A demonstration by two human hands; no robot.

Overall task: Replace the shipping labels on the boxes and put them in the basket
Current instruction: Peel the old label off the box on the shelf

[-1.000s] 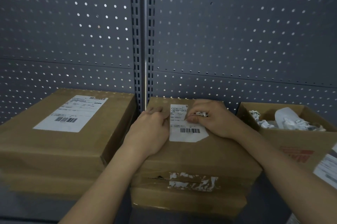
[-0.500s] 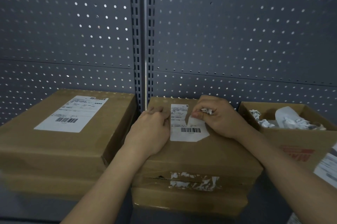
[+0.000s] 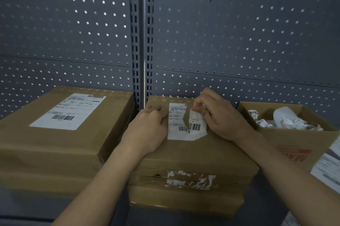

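**Old label tearing off the middle box**

A person's right hand (image 3: 220, 115) pinches the right half of the white label (image 3: 176, 124) on top of the middle box (image 3: 193, 152), which sits far back on the shelf. Half a second ago that half lay almost flat; now it is lifted, split from the left half by a rip running down through the barcode. The left hand (image 3: 147, 130), fingers bent and holding nothing, presses on the box top at the label's left edge, as before. The peel is under way, but the paper is tearing, so the rest will likely come off in pieces; the new label and the basket are steps not yet reached. At left, a larger box (image 3: 55, 143) has its label whole; at right, an open box (image 3: 294, 139) holds crumpled paper scraps (image 3: 287, 121).
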